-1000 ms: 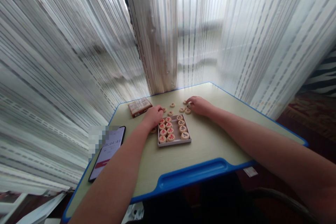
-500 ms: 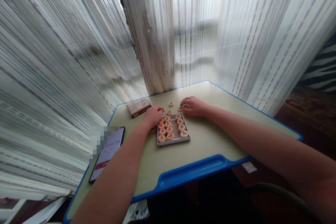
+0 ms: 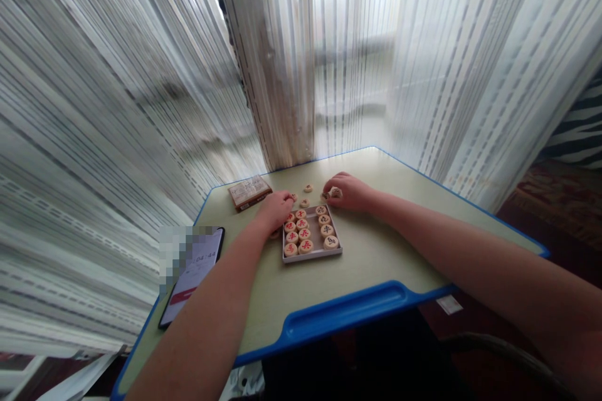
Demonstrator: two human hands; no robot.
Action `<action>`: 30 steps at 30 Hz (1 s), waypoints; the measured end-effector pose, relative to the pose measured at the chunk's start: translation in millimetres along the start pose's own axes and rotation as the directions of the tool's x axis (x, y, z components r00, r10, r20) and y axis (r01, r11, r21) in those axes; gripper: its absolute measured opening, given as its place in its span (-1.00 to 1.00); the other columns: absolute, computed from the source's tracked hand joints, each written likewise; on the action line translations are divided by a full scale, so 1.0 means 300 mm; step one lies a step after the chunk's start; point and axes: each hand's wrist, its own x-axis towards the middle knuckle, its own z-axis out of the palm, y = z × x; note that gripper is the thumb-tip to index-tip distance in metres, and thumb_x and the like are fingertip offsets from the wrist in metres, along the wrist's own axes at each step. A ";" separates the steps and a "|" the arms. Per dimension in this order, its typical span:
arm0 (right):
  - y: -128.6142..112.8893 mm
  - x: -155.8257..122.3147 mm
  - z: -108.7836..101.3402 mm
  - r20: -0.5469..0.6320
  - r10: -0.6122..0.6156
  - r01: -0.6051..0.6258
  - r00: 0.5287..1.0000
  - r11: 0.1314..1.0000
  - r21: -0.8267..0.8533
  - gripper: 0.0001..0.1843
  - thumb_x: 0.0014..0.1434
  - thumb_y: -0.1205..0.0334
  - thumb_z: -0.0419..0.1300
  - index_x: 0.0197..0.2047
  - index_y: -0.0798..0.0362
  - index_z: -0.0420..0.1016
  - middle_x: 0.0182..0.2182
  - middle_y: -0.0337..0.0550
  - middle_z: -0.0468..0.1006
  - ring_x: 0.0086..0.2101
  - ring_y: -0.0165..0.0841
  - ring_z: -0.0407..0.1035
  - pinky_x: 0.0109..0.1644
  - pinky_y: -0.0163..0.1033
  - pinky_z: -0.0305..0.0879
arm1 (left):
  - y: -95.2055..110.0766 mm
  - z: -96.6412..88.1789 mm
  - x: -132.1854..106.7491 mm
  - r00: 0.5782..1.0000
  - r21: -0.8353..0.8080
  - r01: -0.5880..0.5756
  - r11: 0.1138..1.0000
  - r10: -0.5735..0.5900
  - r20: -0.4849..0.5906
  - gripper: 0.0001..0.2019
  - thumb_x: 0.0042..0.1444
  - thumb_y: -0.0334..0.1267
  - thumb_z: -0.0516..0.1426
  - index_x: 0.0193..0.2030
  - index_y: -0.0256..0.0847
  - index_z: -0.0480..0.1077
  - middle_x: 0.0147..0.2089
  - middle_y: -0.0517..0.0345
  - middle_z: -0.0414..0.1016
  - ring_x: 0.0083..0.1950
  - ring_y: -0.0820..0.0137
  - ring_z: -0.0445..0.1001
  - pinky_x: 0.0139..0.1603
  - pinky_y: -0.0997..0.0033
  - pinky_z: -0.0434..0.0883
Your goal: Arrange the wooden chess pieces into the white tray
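A shallow grey box [image 3: 311, 257] on the table holds several round wooden chess pieces with red and black characters [image 3: 305, 232]. My left hand [image 3: 275, 210] rests at the box's far left corner, fingers curled over loose pieces; what it holds is hidden. Just beyond the box's far right corner, my right hand [image 3: 350, 191] pinches a wooden piece [image 3: 335, 192] between its fingers. A few loose pieces [image 3: 308, 188] lie on the table between the two hands.
The pale table [image 3: 376, 250] has a blue rim and a blue groove [image 3: 345, 313] at its near edge. A phone [image 3: 192, 272] showing a timer lies at the left. A small brown box lid [image 3: 249, 191] sits far left. Striped curtains surround the table.
My right hand has gathered the loose pieces at the far right, drawn back left towards the box and now lifts one piece. The left hand has barely moved.
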 end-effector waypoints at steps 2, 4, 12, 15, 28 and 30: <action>-0.020 -0.003 -0.011 -0.044 0.006 -0.004 0.999 0.999 0.040 -0.84 -0.05 0.29 0.27 -0.31 0.04 0.52 -0.29 -0.10 0.56 -0.16 -0.23 0.34 -0.05 -0.14 0.29 | -0.001 0.002 0.002 1.000 0.007 -0.001 1.000 0.001 -0.003 -0.72 0.07 -0.29 -0.02 -0.28 -0.25 0.52 -0.18 0.00 0.57 -0.14 0.28 0.47 -0.09 0.37 0.36; -0.044 -0.008 -0.021 -0.083 0.007 0.002 0.997 0.995 0.097 -0.86 -0.02 0.25 0.27 -0.32 0.05 0.50 -0.31 -0.10 0.55 -0.20 -0.26 0.35 -0.07 -0.16 0.29 | -0.002 0.004 0.002 1.000 0.015 -0.008 1.000 0.008 -0.002 -0.71 0.07 -0.29 -0.03 -0.28 -0.26 0.52 -0.17 -0.03 0.56 -0.13 0.27 0.47 -0.08 0.35 0.36; -0.103 -0.022 -0.025 -0.161 -0.099 0.128 0.982 0.975 0.184 -0.85 0.01 0.21 0.26 -0.30 0.04 0.45 -0.31 -0.11 0.53 -0.23 -0.29 0.37 -0.11 -0.17 0.29 | 0.020 -0.011 -0.010 0.988 -0.162 -0.105 0.981 0.085 -0.128 -0.74 0.08 -0.24 0.01 -0.33 -0.26 0.51 -0.29 0.07 0.56 -0.24 0.35 0.46 -0.16 0.41 0.36; -0.115 -0.021 -0.030 -0.246 -0.128 0.174 0.961 0.969 0.175 -0.83 0.03 0.19 0.26 -0.29 0.03 0.42 -0.31 -0.10 0.51 -0.23 -0.28 0.37 -0.11 -0.16 0.30 | 0.060 -0.021 -0.028 0.980 -0.350 -0.169 0.921 0.118 -0.162 -0.70 0.07 -0.10 0.05 -0.36 -0.28 0.50 -0.39 0.12 0.53 -0.34 0.39 0.44 -0.29 0.45 0.36; -0.141 -0.029 -0.045 -0.315 -0.204 0.271 0.927 0.944 0.186 -0.82 0.08 0.30 0.15 -0.19 0.02 0.44 -0.27 -0.09 0.52 -0.24 -0.31 0.38 -0.11 -0.17 0.33 | 0.140 -0.013 -0.056 0.987 -0.750 -0.148 0.645 0.144 -0.070 -0.76 -0.01 -0.15 0.16 -0.31 -0.32 0.43 -0.42 0.10 0.52 -0.42 0.46 0.45 -0.34 0.46 0.38; -0.143 -0.028 -0.048 -0.327 -0.201 0.270 0.924 0.945 0.182 -0.91 0.11 0.28 0.14 -0.28 0.03 0.44 -0.33 -0.10 0.52 -0.28 -0.33 0.38 -0.14 -0.20 0.33 | 0.140 -0.015 -0.056 0.988 -0.757 -0.136 0.639 0.140 -0.059 -0.76 -0.03 -0.16 0.17 -0.32 -0.32 0.42 -0.41 0.10 0.51 -0.40 0.46 0.45 -0.33 0.46 0.38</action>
